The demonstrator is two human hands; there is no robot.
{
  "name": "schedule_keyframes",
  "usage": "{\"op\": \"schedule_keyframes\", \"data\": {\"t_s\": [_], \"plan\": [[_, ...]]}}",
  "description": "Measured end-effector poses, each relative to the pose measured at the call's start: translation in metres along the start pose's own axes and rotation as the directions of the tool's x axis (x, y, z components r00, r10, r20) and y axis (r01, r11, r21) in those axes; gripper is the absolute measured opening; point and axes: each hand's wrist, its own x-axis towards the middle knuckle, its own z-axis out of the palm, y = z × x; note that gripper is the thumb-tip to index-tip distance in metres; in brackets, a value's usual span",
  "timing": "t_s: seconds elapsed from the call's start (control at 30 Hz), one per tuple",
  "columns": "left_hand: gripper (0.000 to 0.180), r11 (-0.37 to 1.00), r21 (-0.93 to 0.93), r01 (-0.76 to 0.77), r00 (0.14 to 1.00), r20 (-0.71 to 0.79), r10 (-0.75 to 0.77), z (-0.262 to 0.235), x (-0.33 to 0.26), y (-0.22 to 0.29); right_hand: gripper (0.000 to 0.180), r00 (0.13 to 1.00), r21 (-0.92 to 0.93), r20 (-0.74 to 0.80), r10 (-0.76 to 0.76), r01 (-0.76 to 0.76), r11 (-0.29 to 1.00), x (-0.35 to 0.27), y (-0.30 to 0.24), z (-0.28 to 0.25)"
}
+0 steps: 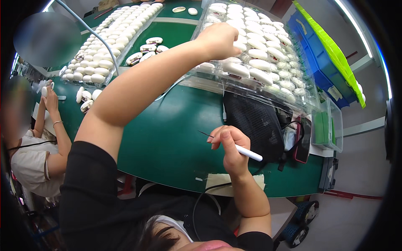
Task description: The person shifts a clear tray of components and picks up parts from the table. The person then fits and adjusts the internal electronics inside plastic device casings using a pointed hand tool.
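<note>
My left hand reaches across to the clear plastic tray, which holds rows of white oval casings. Its fingers are curled down among the casings; whatever lies under the fingertips is hidden. Lower down, above the green table, my right hand grips a slim white-handled tool. The tool's thin dark tip points left, away from the tray.
Another tray of white casings stands at the left, with loose casings beside it. A black mesh bag lies below the near tray. Blue bins stand at the right. A co-worker's hand holds a casing at far left.
</note>
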Motion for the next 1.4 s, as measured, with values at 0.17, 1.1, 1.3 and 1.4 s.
{"op": "schedule_keyframes", "data": {"t_s": [0.17, 1.1, 1.3, 1.4], "plan": [[0.042, 0.967, 0.231, 0.106, 0.988, 0.086, -0.129, 0.033, 0.030, -0.001, 0.024, 1.000, -0.014, -0.003, -0.015, 0.015, 1.000, 0.002, -0.003, -0.001], [0.058, 0.704, -0.675, -0.221, 0.972, -0.093, 0.216, 0.012, -0.230, 0.001, 0.031, 0.976, 0.210, 0.025, 0.217, -0.217, 0.953, 0.007, 0.019, 0.015], [0.088, 0.457, -0.886, 0.086, 0.995, 0.099, 0.006, 0.018, -0.243, 0.012, 0.035, 0.994, -0.047, -0.073, 0.075, -0.079, 0.996, 0.001, 0.030, 0.022], [0.090, 0.367, -0.911, 0.186, 0.981, 0.195, -0.013, 0.018, -0.245, 0.013, 0.035, 0.993, -0.060, -0.092, 0.070, -0.076, 0.995, 0.000, 0.031, 0.028]]}}
